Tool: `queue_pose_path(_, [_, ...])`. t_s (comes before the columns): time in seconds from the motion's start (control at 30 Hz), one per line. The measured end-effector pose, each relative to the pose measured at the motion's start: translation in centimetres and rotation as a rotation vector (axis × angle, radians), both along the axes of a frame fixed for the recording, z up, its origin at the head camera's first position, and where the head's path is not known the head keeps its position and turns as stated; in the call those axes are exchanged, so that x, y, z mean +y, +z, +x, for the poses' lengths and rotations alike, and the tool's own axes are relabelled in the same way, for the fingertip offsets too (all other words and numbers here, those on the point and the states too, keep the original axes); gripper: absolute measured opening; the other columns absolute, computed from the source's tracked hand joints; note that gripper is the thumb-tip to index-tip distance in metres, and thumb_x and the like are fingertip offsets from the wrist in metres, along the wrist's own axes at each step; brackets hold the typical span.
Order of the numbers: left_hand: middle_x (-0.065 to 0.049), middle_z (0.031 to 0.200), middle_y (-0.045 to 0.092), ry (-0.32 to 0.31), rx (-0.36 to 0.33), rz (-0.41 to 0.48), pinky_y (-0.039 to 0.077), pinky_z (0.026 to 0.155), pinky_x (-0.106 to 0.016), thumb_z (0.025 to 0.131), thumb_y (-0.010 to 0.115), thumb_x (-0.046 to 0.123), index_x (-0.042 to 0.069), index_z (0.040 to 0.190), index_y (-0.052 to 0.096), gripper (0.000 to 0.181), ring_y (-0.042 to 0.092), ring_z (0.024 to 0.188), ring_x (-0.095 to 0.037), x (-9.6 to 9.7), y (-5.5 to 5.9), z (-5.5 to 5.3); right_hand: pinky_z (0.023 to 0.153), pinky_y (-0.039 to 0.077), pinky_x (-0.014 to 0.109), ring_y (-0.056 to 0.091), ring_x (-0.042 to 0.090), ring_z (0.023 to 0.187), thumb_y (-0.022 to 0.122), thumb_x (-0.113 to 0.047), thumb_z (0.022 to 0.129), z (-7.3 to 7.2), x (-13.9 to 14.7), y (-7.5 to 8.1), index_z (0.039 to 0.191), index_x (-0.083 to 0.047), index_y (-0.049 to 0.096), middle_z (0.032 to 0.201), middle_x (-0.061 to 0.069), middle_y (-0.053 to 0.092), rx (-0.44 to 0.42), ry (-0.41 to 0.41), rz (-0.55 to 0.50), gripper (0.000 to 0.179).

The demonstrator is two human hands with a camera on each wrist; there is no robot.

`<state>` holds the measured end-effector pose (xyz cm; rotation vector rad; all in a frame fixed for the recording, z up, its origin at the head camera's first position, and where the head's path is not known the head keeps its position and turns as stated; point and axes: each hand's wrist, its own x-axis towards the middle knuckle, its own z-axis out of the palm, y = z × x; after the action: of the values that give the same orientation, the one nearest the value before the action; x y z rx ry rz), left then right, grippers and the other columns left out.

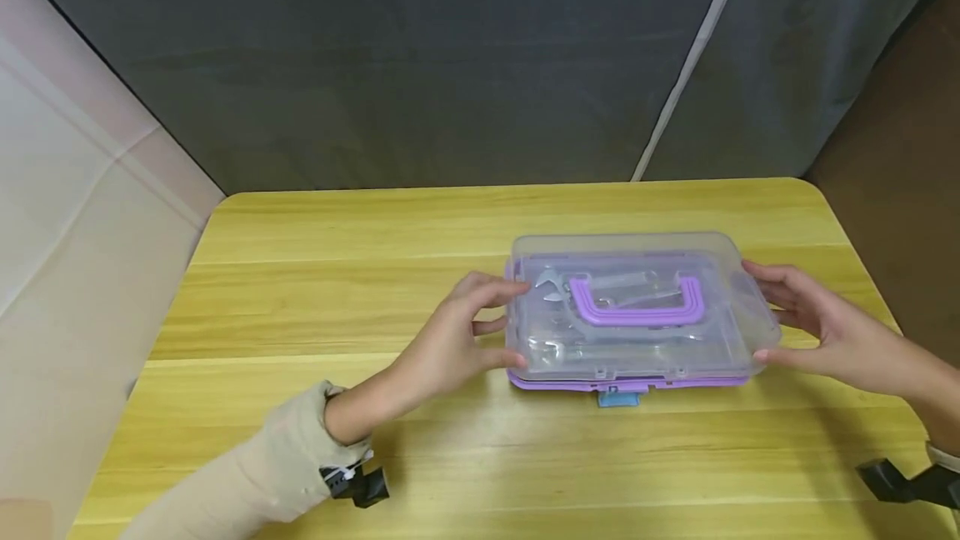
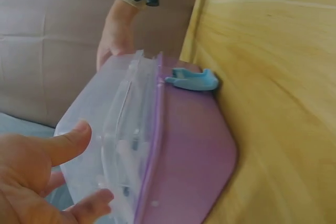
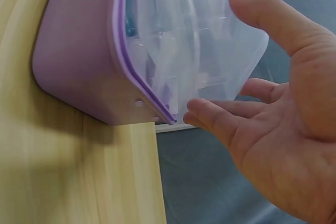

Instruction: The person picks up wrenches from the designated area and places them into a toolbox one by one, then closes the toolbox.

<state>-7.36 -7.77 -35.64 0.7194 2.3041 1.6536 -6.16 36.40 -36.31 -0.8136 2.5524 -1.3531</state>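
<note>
A box with a purple base (image 3: pixel 73 45) and a clear lid (image 1: pixel 637 357) stands on the table. The lid has a purple carry handle (image 1: pixel 637 315); its right end sits slightly off the base's rim. Through the plastic I see metal wrenches (image 1: pixel 551 283). A light-blue latch (image 2: pixel 194 79) sticks out from the front, unfastened. My left hand (image 1: pixel 457 332) holds the lid's left end, thumb near the front and fingers farther back. At the right end, my right hand (image 1: pixel 832 327) grips the lid between thumb and bent fingers. What lies deeper in the base is hidden.
The wooden table (image 1: pixel 315 298) carries the box right of its middle. A dark grey cloth wall (image 1: pixel 412 65) stands behind, a white cloth (image 1: pixel 82 157) at left and a brown panel (image 1: pixel 907 165) at right. Black wrist cameras (image 1: pixel 356 482) sit on both cuffs.
</note>
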Motion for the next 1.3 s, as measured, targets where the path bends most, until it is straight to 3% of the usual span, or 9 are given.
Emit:
queue_pose_path(0.2, [-0.015, 0.131, 0.047, -0.02, 0.016, 0.008, 0.049, 0.099, -0.025, 0.067, 0.088, -0.014, -0.004, 0.138, 0.057, 0.078, 0.055, 0.124, -0.03, -0.1, -1.1, 0.5, 0.098, 0.04, 0.008, 0.044, -0.006, 0.133, 0.084, 0.02, 0.066, 0.5, -0.5, -0.7, 0.141, 0.005, 0.04, 0.157, -0.012, 0.034, 0.015, -0.007, -0.013, 0.088])
queue_pose_path(0.4, [-0.012, 0.132, 0.046, -0.009, 0.062, -0.056, 0.048, 0.098, -0.023, 0.069, 0.089, -0.008, -0.002, 0.135, 0.059, 0.073, 0.054, 0.127, -0.029, -0.1, -1.9, 1.0, 0.099, 0.039, 0.007, 0.04, -0.008, 0.135, 0.087, 0.015, 0.066, 1.0, -0.9, -1.1, 0.141, 0.003, 0.038, 0.156, -0.011, 0.03, 0.002, -0.017, 0.01, 0.09])
queue_pose_path(0.63, [-0.012, 0.139, 0.042, -0.031, 0.116, -0.12, 0.047, 0.1, -0.023, 0.073, 0.089, -0.002, 0.001, 0.138, 0.056, 0.073, 0.053, 0.129, -0.028, -0.3, -2.1, 1.1, 0.098, 0.038, 0.005, 0.038, -0.01, 0.134, 0.089, 0.013, 0.065, 1.1, -1.0, -1.3, 0.138, 0.002, 0.038, 0.154, 0.031, 0.03, 0.017, -0.024, 0.041, 0.09])
queue_pose_path(0.83, [-0.016, 0.144, 0.038, -0.084, 0.158, -0.131, 0.047, 0.102, -0.026, 0.077, 0.088, 0.002, 0.0, 0.141, 0.052, 0.073, 0.053, 0.128, -0.027, -0.7, -2.0, 1.1, 0.099, 0.038, 0.006, 0.036, -0.01, 0.135, 0.089, 0.01, 0.068, 1.0, -1.0, -1.2, 0.14, 0.0, 0.037, 0.158, 0.013, 0.031, 0.017, -0.017, 0.067, 0.089])
queue_pose_path(0.97, [-0.016, 0.146, 0.037, -0.084, 0.202, -0.153, 0.047, 0.106, -0.034, 0.084, 0.085, 0.012, 0.004, 0.142, 0.052, 0.067, 0.049, 0.132, -0.025, -0.7, -1.7, 0.8, 0.099, 0.037, 0.005, 0.036, -0.011, 0.135, 0.089, 0.007, 0.07, 0.9, -1.1, -0.9, 0.141, -0.001, 0.036, 0.155, 0.031, 0.029, 0.0, -0.011, 0.078, 0.089])
queue_pose_path(1.1, [-0.016, 0.16, 0.023, -0.055, 0.241, -0.225, 0.042, 0.111, -0.046, 0.088, 0.082, 0.023, 0.011, 0.149, 0.048, 0.071, 0.033, 0.146, -0.029, -0.3, -1.5, 0.5, 0.098, 0.038, 0.005, 0.036, -0.012, 0.134, 0.089, 0.007, 0.071, 0.8, -1.1, -0.8, 0.142, -0.002, 0.035, 0.152, 0.037, 0.028, -0.007, -0.006, 0.077, 0.09])
queue_pose_path(1.2, [-0.012, 0.168, 0.008, -0.056, 0.222, -0.249, 0.038, 0.113, -0.049, 0.089, 0.082, 0.025, 0.011, 0.155, 0.041, 0.079, 0.02, 0.153, -0.03, -0.2, -1.5, 0.4, 0.099, 0.037, 0.005, 0.035, -0.012, 0.134, 0.09, 0.004, 0.071, 0.7, -0.9, -0.7, 0.141, -0.002, 0.036, 0.153, 0.035, 0.029, 0.001, 0.001, 0.102, 0.089])
queue_pose_path(1.3, [-0.007, 0.17, -0.002, -0.079, 0.205, -0.245, 0.038, 0.112, -0.048, 0.09, 0.08, 0.024, 0.009, 0.158, 0.037, 0.081, 0.017, 0.154, -0.03, -0.1, -1.5, 0.3, 0.099, 0.034, 0.003, 0.034, -0.016, 0.133, 0.091, 0.0, 0.071, 0.7, -0.7, -0.3, 0.141, -0.004, 0.036, 0.154, 0.032, 0.032, 0.01, -0.001, 0.153, 0.089])
